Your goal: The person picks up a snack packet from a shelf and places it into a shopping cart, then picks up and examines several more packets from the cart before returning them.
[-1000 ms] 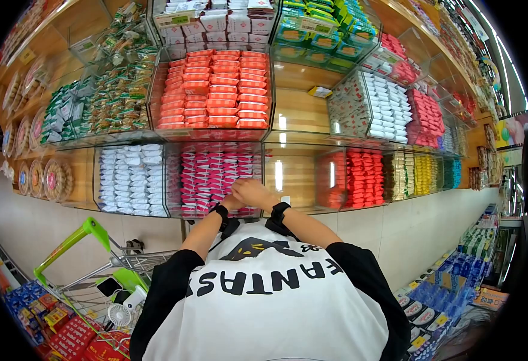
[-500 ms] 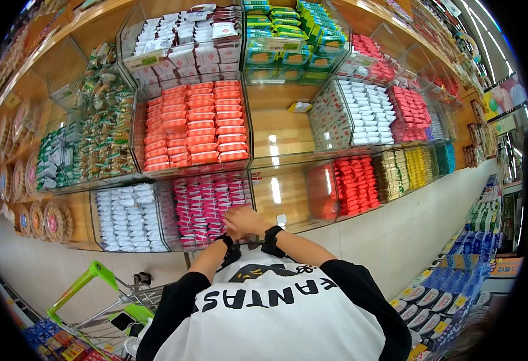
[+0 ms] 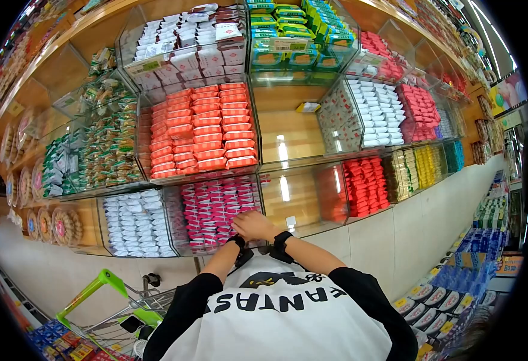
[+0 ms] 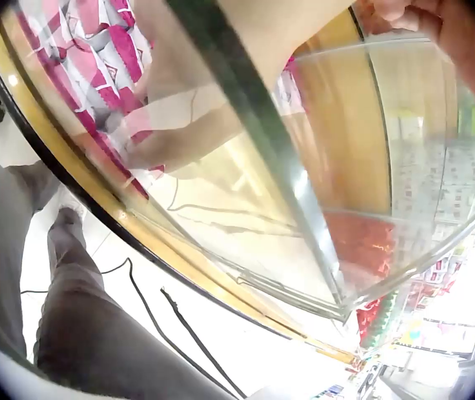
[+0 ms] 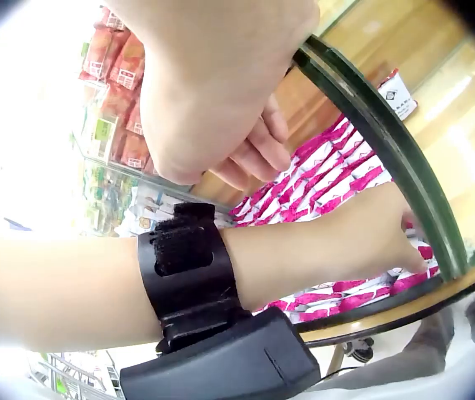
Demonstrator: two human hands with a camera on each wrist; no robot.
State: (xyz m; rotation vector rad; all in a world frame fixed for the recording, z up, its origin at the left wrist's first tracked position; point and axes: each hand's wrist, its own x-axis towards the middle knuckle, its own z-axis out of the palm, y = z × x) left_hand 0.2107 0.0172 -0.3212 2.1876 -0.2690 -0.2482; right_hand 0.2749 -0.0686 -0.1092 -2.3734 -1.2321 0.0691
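Pink-and-white packets (image 3: 209, 207) fill a clear bin in the lower row. My left hand (image 5: 383, 229) reaches low into its front right corner, against the packets beside the glass divider (image 5: 387, 150); its fingertips are mostly hidden, so any grip cannot be told. Above it, my right hand (image 3: 256, 226) lies over the divider at the same corner. In the right wrist view the fingers (image 5: 258, 154) of the right hand hang loosely curled, with nothing visible in them. The left wrist view shows packets (image 4: 96, 67) through the glass.
White packets (image 3: 137, 222) fill the bin to the left, and a wooden-floored bin (image 3: 294, 207) with a small white card adjoins on the right. Orange packets (image 3: 203, 129) stand above. A shopping cart (image 3: 104, 289) is at the lower left.
Over the last second the head view has shifted, so the shelves sit lower in it. Both hands stay at the pink bin's front right corner, the right above the left.
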